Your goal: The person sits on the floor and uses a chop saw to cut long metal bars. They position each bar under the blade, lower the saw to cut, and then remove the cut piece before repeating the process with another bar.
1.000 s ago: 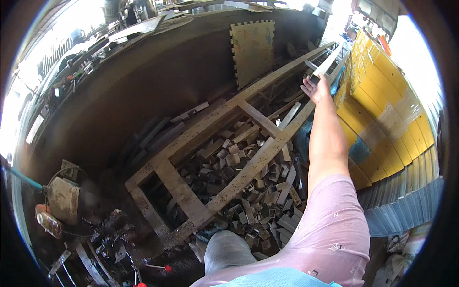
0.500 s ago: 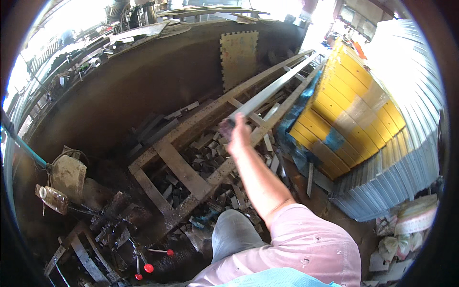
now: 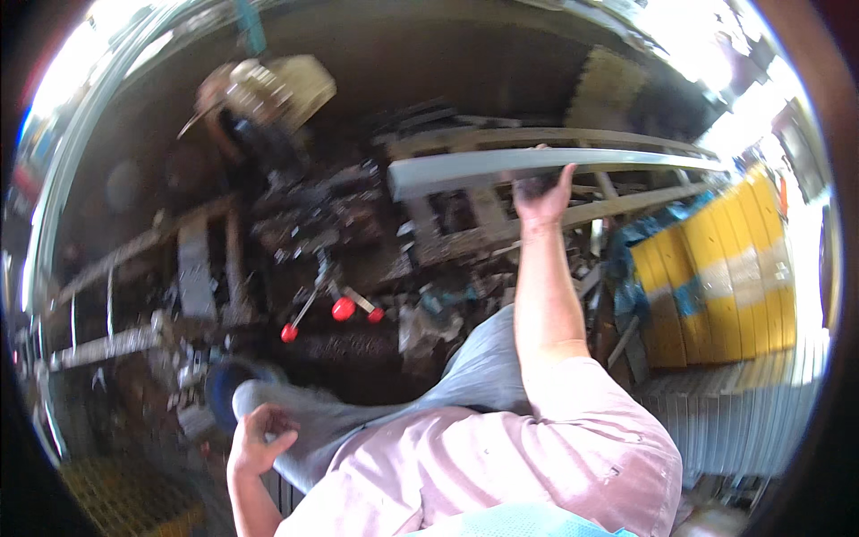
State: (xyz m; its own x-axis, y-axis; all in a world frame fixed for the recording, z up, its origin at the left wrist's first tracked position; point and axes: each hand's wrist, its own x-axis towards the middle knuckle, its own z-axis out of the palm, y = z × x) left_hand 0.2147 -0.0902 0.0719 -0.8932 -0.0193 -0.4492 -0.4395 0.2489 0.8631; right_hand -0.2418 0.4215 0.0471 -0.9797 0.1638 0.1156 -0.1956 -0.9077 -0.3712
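My right hand (image 3: 545,201) reaches forward, wrapped round a long, straight grey metal bar (image 3: 456,170). Its near end juts out to the left of my grip, while the far end runs off to the right above a ladder-like frame (image 3: 492,219). My fingers are partly hidden behind the bar; the thumb shows on its near side. Beside my bent knee, my left hand (image 3: 261,440) hangs with loosely curled fingers, thumb apart and nothing in it. A machine's lever handles with red knobs (image 3: 344,309) stand between my two hands, touched by neither.
Yellow panels (image 3: 716,277) are stacked at the right, with blue wrapping beside them and grey corrugated sheets (image 3: 725,416) nearer me. Metal offcuts lie under the frame. At the left stands another metal frame (image 3: 197,268); a pale container (image 3: 304,89) sits farther back, blurred.
My view has swung left, bringing the red-knobbed levers toward the middle. The bar now lies more crosswise, its near end showing left of my right hand. My left hand has come into view.
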